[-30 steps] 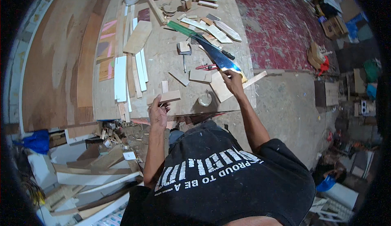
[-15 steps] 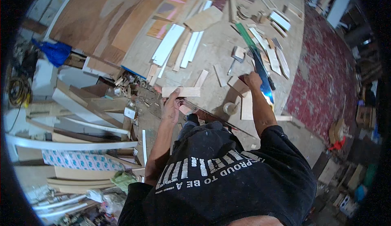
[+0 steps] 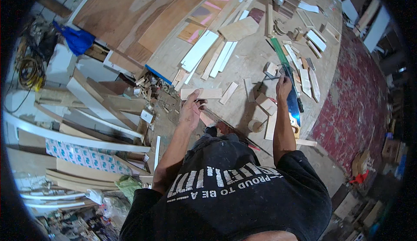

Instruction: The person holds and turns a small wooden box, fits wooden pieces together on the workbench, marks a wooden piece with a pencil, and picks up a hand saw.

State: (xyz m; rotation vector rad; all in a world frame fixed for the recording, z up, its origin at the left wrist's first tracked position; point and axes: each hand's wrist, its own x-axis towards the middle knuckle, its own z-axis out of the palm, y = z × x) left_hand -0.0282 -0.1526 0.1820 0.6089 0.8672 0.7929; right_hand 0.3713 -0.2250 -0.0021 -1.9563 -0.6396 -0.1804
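My left hand (image 3: 191,110) grips a short pale wooden strip (image 3: 208,94), held level just off the workbench's near left edge, thumb on top. Over the bench, my right hand (image 3: 283,88) is closed on a thin grey angled metal tool (image 3: 273,77); its exact kind is unclear. A small pale block (image 3: 272,68) lies just left of that tool. Beside my right hand and forearm lies a long handsaw (image 3: 292,97), its blade green toward the far end and blue nearer, with a wooden handle close to me. A wooden block (image 3: 266,103) rests left of my right forearm.
The workbench (image 3: 234,74) carries white and bare strips (image 3: 200,50), a short wood piece (image 3: 228,93), a round tub-like item (image 3: 255,125) and offcuts (image 3: 316,84) at right. Large plywood sheets (image 3: 130,17) lie far left. Curved boards (image 3: 82,143) and scraps crowd the left floor.
My right hand has moved away from the wooden block, forward and right, and now has the grey metal tool that lay on the bench. My left hand still holds the strip. The view has shifted.
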